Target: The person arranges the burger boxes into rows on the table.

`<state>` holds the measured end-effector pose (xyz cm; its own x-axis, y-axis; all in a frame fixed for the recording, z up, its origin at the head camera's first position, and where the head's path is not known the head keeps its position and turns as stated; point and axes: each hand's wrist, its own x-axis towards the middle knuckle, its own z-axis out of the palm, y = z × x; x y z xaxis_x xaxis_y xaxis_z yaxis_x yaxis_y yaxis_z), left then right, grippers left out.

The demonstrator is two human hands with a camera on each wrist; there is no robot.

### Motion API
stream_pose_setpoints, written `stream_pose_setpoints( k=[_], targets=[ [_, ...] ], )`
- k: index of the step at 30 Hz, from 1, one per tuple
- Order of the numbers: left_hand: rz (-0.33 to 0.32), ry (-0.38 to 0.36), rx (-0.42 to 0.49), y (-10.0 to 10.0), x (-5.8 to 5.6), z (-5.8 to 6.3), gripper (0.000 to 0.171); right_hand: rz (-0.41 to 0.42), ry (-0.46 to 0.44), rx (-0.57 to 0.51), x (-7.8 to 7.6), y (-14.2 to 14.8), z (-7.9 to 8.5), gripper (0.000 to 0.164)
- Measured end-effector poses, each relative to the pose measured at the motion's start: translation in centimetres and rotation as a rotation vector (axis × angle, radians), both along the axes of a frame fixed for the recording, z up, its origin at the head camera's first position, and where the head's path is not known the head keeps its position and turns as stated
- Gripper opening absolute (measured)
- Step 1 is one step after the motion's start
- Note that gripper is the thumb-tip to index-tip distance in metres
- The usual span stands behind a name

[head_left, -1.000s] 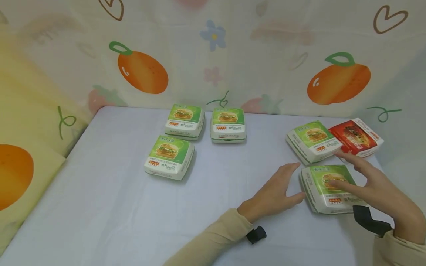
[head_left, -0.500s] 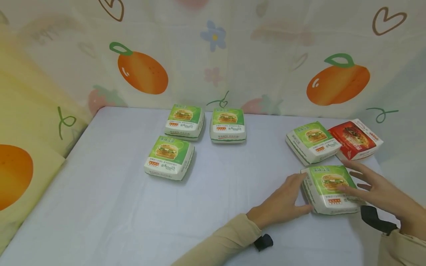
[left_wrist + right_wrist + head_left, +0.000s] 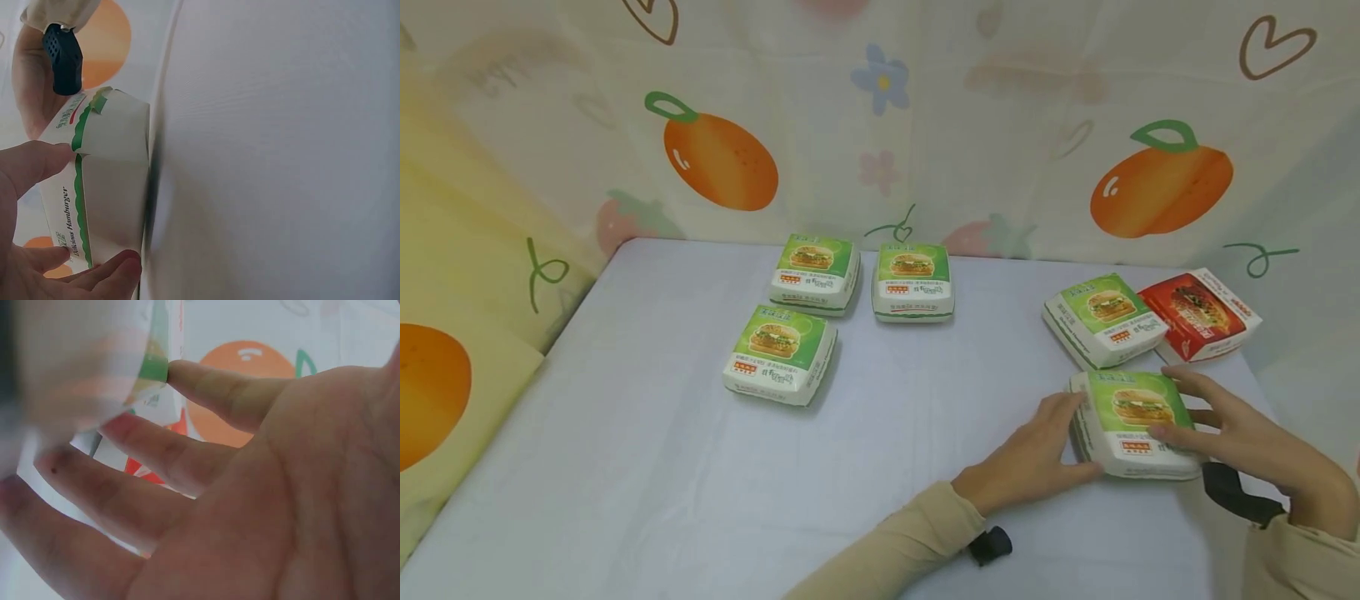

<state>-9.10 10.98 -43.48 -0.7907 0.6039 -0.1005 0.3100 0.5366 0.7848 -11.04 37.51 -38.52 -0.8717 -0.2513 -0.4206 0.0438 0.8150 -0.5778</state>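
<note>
A green-and-white hamburger box (image 3: 1138,417) with a burger picture on its lid is held between both hands at the right of the white table. My left hand (image 3: 1028,458) grips its left side, thumb near the front corner and fingers toward the back. In the left wrist view, the thumb (image 3: 40,161) touches the lid's edge while fingers (image 3: 115,278) curl at the far corner. The right hand (image 3: 1247,433) grips from the right, its thumb over the lid and index finger at the back corner. Its fingertips meet the blurred box (image 3: 81,362) in the right wrist view.
Just behind stand another green hamburger box (image 3: 1105,319) and a red burger box (image 3: 1201,314), side by side. Three more green boxes sit farther left: one at the back (image 3: 816,273), one beside it (image 3: 913,282) and one in front (image 3: 779,354). A patterned curtain (image 3: 925,167) hangs behind the table.
My left hand has moved right to the hamburger box, and the right hand has closed in on its other side. The box has shifted slightly left. The other boxes have stayed put.
</note>
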Motion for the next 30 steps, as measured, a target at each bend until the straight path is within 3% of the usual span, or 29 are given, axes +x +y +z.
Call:
stream_pose_setpoints(
  k=[19, 30],
  targets=[
    [-0.002, 0.043, 0.048, -2.9, -0.9, 0.8, 0.083, -0.007, 0.027, -0.047, -0.2, -2.4, 0.7, 0.094],
    [-0.002, 0.019, 0.017, -5.2, -1.0, 1.5, 0.084, 0.021, 0.036, -0.109, -0.2, -4.2, 0.9, 0.094]
  ],
)
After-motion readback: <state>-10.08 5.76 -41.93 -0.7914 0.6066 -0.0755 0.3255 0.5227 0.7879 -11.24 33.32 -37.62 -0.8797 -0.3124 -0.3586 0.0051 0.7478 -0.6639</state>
